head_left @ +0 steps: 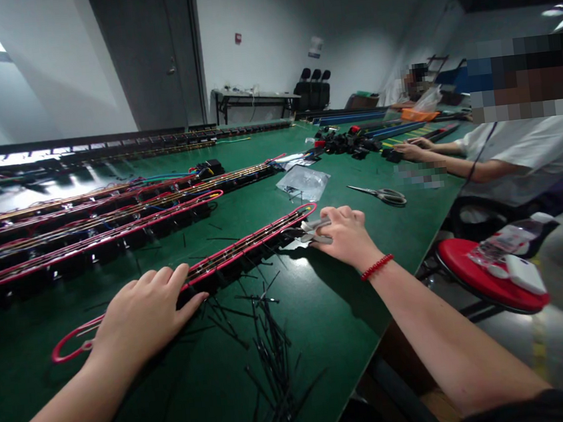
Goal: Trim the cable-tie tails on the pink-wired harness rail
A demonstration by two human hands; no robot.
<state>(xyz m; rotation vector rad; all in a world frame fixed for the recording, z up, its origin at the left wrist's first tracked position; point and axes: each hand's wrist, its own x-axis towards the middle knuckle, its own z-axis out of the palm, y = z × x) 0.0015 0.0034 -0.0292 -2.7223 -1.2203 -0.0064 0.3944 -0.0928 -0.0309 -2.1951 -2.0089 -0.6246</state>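
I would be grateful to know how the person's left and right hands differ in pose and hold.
The left hand lies back-up across the red-edged strip, while the right hand is closed around a two-handled tool. The right hand has a red beaded bracelet at its wrist; none shows on the left. The left hand is toward the strip's nearer end, the right hand beside its far end. Both are ungloved.

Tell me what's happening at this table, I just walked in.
At the green table, a person's left hand holds a long black strip edged with red cable. The right hand holds a grey scissor-like tool by the strip's far end. Thin black ties lie scattered nearby, and dark-handled metal scissors lie farther off. A co-worker in a white shirt sits on the right.
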